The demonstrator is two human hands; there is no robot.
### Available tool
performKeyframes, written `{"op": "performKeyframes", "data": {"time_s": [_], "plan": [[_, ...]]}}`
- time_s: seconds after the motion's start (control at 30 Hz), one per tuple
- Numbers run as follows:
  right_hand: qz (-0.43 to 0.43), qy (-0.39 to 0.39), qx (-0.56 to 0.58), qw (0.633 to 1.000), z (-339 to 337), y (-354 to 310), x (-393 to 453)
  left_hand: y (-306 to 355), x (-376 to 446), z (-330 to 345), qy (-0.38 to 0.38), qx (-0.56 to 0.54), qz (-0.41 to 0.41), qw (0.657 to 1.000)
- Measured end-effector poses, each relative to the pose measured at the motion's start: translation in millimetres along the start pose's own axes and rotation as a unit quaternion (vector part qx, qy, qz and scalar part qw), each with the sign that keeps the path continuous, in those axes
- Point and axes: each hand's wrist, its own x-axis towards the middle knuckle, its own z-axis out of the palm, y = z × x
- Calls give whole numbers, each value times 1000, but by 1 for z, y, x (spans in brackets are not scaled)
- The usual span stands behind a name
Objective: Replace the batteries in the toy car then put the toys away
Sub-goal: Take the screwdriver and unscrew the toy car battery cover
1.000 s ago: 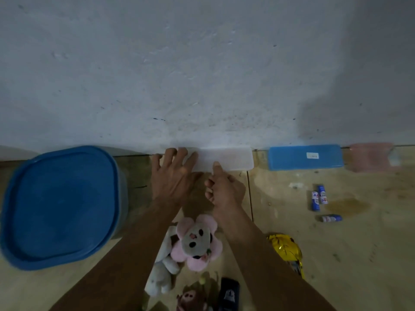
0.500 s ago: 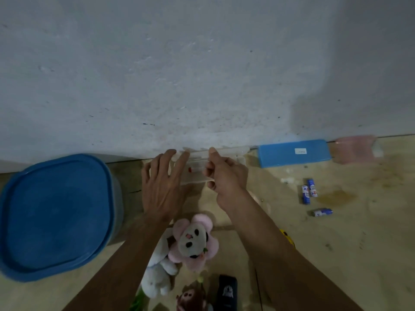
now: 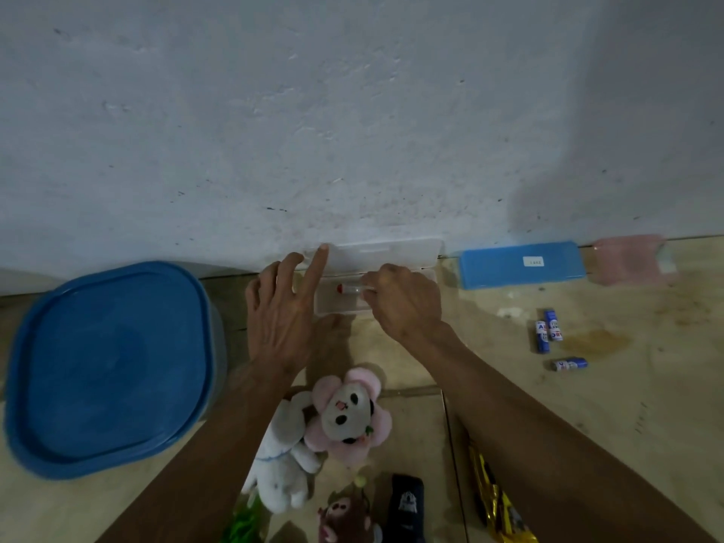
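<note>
Lying open against wall, clear case [image 3: 337, 305] with lid [image 3: 388, 252] up, red-tipped tool [image 3: 348, 288] inside. Left hand [image 3: 280, 319] flat, index propping lid; right hand [image 3: 403, 303] pinching tool. Batteries [image 3: 548, 333] loose on floor at right, blue tub [image 3: 105, 366] lidded, toy car unclear.

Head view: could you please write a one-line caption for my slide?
Left hand props the lid of a clear case while right hand reaches a red-tipped tool inside.

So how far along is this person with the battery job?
Early on. The clear case by the wall is open: the left hand props its lid while the right hand reaches inside. Three batteries lie loose on the floor. The plush toys are not yet put away, and the blue bin is lidded.
</note>
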Motion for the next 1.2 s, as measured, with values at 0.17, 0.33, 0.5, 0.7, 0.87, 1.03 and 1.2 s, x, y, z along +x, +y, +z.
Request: {"op": "performKeyframes", "data": {"time_s": [0.17,0.33,0.5,0.7,0.87,1.03,1.2], "plan": [[-19,7,-41,999,6,-2,-2,0,6,-4,4,3,11,1000],[-52,8,-32,998,8,3,-5,1,6,-7,3,21,12,1000],[-50,143,105,983,-4,7,-17,3,6,-9,-12,27,6,1000],[98,222,410,879,-48,16,-45,10,3,-19,-44,25,-12,999],[186,268,493,807,-75,47,-79,30,-9,-36,-38,-45,-57,997],[208,309,528,763,-94,91,-130,100,-44,-51,-11,-121,-36,992],[237,308,505,771,-99,132,-177,195,-107,-45,-53,-187,-25,981]]}}
